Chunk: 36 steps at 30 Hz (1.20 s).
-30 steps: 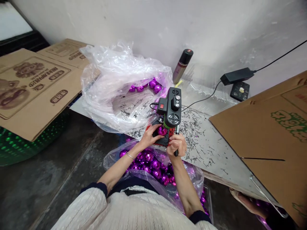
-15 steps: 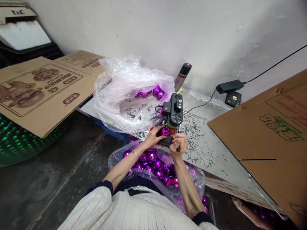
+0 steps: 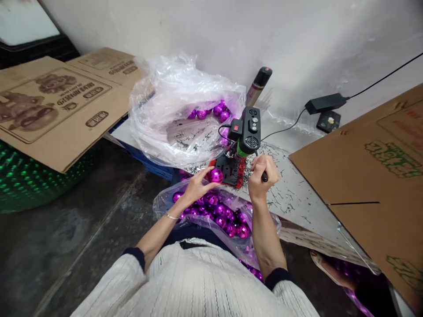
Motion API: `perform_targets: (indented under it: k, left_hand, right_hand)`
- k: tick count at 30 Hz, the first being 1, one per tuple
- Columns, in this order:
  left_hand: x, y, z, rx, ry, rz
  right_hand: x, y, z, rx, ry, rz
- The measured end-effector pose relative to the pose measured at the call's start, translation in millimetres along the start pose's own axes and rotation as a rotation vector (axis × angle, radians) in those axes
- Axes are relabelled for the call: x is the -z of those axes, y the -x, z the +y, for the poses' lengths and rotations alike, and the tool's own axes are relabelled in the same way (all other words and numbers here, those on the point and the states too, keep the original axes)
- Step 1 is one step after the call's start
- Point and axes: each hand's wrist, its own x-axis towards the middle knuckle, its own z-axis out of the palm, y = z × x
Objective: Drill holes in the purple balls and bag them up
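Note:
A shiny purple ball is held between the thumb and fingers of my left hand, over the front left of the black base plate of a small drill press. The press's black head, with a green band, stands above the plate's back part. Wrapped round the press's black-tipped lever is my right hand, to the right of the plate. Below my hands, a clear plastic bag holds several purple balls.
Behind on the left, a large clear bag has purple balls inside. Dark shavings litter the white table. A spray can and a black power adapter stand behind. Cardboard lies left and right. Someone's foot shows lower right.
My left hand has drawn the purple ball from under the press head to the front left of the plate. My right hand, still on the lever, has moved right, away from the plate.

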Motion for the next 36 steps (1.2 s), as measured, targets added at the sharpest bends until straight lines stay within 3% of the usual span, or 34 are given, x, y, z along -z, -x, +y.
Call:
perform_targets:
  k: [3, 6, 10, 13, 16, 20, 22, 24, 27, 30, 33, 36]
  left_hand:
    - [27.4, 46.5, -8.2, 0.011, -0.148, -0.191]
    - [34.2, 77.2, -16.6, 0.074, -0.294, -0.325]
    - [30.2, 73.5, -9.3, 0.045, -0.367, -0.335]
    - [35.3, 31.6, 1.0, -0.048, -0.325, -0.255]
    - [46.7, -46.6, -5.1, -0.076, -0.270, -0.086]
    - [59.2, -172.1, -41.5, 0.145, -0.306, 0.176]
    - [62.2, -221.3, -61.7, 0.286, -0.338, 0.197]
    - [63.8, -253.9, -78.4, 0.388, -0.371, 0.144]
    - [65.5, -275.5, -94.4, 0.440, -0.379, 0.084]
    - [68.4, -276.9, -97.7, 0.437, -0.320, 0.066]
    - [72.8, -265.8, -86.7, 0.427, -0.205, 0.074]
    - [78.7, -240.8, -66.0, 0.479, 0.161, 0.070]
  right_hand:
    - [-2.4, 13.5, 3.9, 0.036, 0.015, 0.003]
    - [-2.9, 19.9, 5.9, 0.035, 0.041, 0.002]
    - [-1.6, 18.4, 5.6, 0.061, 0.029, -0.004]
    - [-0.9, 17.8, 4.5, 0.071, 0.008, -0.014]
    - [-0.9, 19.3, 3.8, 0.062, 0.009, -0.009]
    - [0.0, 22.6, 5.1, 0.070, 0.032, -0.011]
    - [1.0, 24.9, 6.3, 0.074, 0.037, -0.026]
    - [1.8, 27.4, 7.5, 0.078, 0.035, -0.039]
    - [2.0, 30.6, 8.4, 0.074, 0.040, -0.036]
    - [1.5, 31.7, 8.3, 0.064, 0.049, -0.018]
    - [1.5, 31.4, 8.5, 0.063, 0.047, -0.018]
    - [1.9, 30.6, 9.3, 0.070, 0.043, -0.029]
